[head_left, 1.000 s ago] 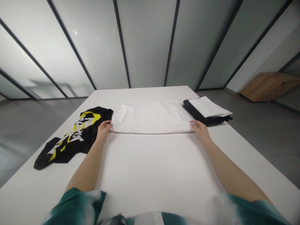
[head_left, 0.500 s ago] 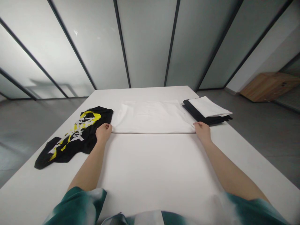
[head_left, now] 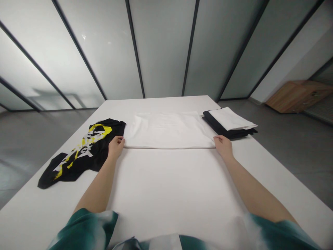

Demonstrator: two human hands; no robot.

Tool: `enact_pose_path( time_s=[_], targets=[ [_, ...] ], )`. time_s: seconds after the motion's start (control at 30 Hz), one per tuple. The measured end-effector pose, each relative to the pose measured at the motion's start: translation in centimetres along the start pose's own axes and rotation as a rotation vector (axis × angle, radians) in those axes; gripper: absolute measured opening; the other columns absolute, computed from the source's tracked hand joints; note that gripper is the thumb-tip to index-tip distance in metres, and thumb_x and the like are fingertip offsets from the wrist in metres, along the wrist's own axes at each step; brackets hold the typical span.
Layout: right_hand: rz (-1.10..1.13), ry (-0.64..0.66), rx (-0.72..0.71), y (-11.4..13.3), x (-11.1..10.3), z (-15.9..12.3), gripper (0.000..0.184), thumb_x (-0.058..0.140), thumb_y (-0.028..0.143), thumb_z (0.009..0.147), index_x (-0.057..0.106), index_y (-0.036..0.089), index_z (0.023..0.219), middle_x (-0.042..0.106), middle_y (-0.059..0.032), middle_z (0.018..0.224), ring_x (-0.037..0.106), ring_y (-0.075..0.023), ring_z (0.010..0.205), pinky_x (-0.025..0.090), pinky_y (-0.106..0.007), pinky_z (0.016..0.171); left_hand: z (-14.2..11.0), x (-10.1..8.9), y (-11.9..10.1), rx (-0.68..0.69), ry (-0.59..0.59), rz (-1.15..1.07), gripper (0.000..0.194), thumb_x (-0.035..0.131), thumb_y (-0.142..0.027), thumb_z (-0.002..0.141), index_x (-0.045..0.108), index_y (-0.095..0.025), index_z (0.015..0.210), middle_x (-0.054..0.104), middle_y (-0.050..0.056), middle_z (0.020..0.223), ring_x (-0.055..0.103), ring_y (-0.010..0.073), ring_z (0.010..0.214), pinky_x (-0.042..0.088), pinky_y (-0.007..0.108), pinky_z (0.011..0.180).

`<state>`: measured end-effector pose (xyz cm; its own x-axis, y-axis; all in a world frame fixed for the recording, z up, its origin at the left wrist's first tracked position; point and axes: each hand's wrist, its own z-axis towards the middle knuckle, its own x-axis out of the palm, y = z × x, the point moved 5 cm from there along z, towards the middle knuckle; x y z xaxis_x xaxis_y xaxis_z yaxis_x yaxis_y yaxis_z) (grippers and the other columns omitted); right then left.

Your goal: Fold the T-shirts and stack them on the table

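Head view: left hand (head_left: 116,146) and right hand (head_left: 223,146) pinch near corners of white shirt (head_left: 168,130) on bench (head_left: 169,187); black shirt (head_left: 83,149) left of it, folded pile (head_left: 230,123) right.

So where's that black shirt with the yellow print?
The black shirt lies unfolded on the white table at the person's left, beside the left hand and the white garment.

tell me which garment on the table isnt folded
The black T-shirt with the yellow and white print, lying spread and rumpled by the left hand; the white one and the stacked pair are folded.
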<state>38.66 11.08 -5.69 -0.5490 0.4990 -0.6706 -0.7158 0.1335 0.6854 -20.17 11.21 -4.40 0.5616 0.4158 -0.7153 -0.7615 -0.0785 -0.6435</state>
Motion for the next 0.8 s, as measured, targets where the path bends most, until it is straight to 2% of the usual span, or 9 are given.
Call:
enact_pose_path(
  time_s=[0.1,0.17,0.23,0.33,0.43,0.63,0.73,0.8],
  targets=[
    [-0.091,-0.123,-0.215,1.5,-0.6,-0.4,0.037,0.047,0.037,0.078,0.07,0.013,0.093,0.067,-0.0144,0.087,0.059,-0.0287,0.081,0.046,-0.042,0.081,-0.4,-0.3,-1.1,0.145,-0.133,0.124,0.035,0.052,-0.035,0.077,0.063,-0.016,0.105,0.066,0.009,0.091,0.062,0.025,0.085,0.049,0.039,0.084],
    [-0.136,-0.143,-0.404,3.0,-0.5,-1.3,0.037,0.047,0.036,0.081,0.07,0.012,0.098,0.067,-0.0174,0.096,0.059,-0.0308,0.091,0.045,-0.045,0.088,-0.9,0.0,-2.5,0.286,-0.138,0.19,0.035,0.052,-0.035,0.08,0.064,-0.017,0.107,0.065,0.014,0.107,0.06,0.0287,0.101,0.046,0.044,0.095],
    [-0.149,-0.043,-0.585,4.6,0.4,-2.4,0.035,0.048,0.034,0.084,0.07,0.014,0.102,0.067,-0.017,0.102,0.058,-0.0308,0.098,0.043,-0.045,0.093,-1.7,1.1,-3.8,0.415,-0.033,0.232,0.037,0.053,-0.039,0.082,0.065,-0.018,0.11,0.063,0.014,0.12,0.056,0.0306,0.114,0.043,0.046,0.102],
    [-0.196,0.214,-0.78,6.1,2.6,-4.2,0.035,0.052,0.028,0.083,0.069,0.018,0.112,0.067,-0.0141,0.114,0.057,-0.0291,0.108,0.042,-0.044,0.099,-2.9,3.1,-5.2,0.554,0.224,0.276,0.047,0.058,-0.043,0.079,0.064,-0.019,0.119,0.058,0.013,0.135,0.05,0.0309,0.127,0.039,0.046,0.11],
    [-0.292,0.375,-0.805,6.2,4.5,-4.9,0.043,0.053,0.02,0.078,0.069,0.019,0.118,0.065,-0.0122,0.123,0.057,-0.0284,0.112,0.042,-0.044,0.099,-3.4,4.3,-5.4,0.598,0.404,0.308,0.056,0.059,-0.036,0.074,0.062,-0.017,0.127,0.054,0.012,0.143,0.048,0.0297,0.133,0.036,0.044,0.114],
    [-0.367,0.375,-0.739,5.4,5.2,-4.7,0.039,0.046,0.015,0.085,0.074,0.02,0.113,0.067,-0.0106,0.124,0.061,-0.0262,0.111,0.046,-0.042,0.099,-2.8,3.7,-5.2,0.516,0.419,0.325,0.044,0.043,-0.03,0.085,0.071,-0.016,0.116,0.063,0.011,0.133,0.058,0.0248,0.123,0.042,0.038,0.11],
    [-0.413,0.409,-0.737,5.3,5.1,-4.8,0.041,0.047,0.015,0.088,0.072,0.022,0.119,0.065,-0.0092,0.131,0.06,-0.0262,0.118,0.046,-0.042,0.101,-2.8,3.2,-5.9,0.534,0.485,0.389,0.041,0.041,-0.028,0.086,0.073,-0.017,0.11,0.066,0.011,0.128,0.062,0.0251,0.118,0.045,0.038,0.106],
    [-0.432,0.429,-0.732,5.3,5.1,-4.5,0.041,0.047,0.014,0.089,0.071,0.024,0.12,0.063,-0.0088,0.134,0.059,-0.0263,0.12,0.046,-0.043,0.102,-3.0,2.8,-6.6,0.548,0.537,0.459,0.036,0.042,-0.027,0.086,0.075,-0.019,0.098,0.07,0.012,0.118,0.066,0.0263,0.108,0.049,0.039,0.098]
  ],
)
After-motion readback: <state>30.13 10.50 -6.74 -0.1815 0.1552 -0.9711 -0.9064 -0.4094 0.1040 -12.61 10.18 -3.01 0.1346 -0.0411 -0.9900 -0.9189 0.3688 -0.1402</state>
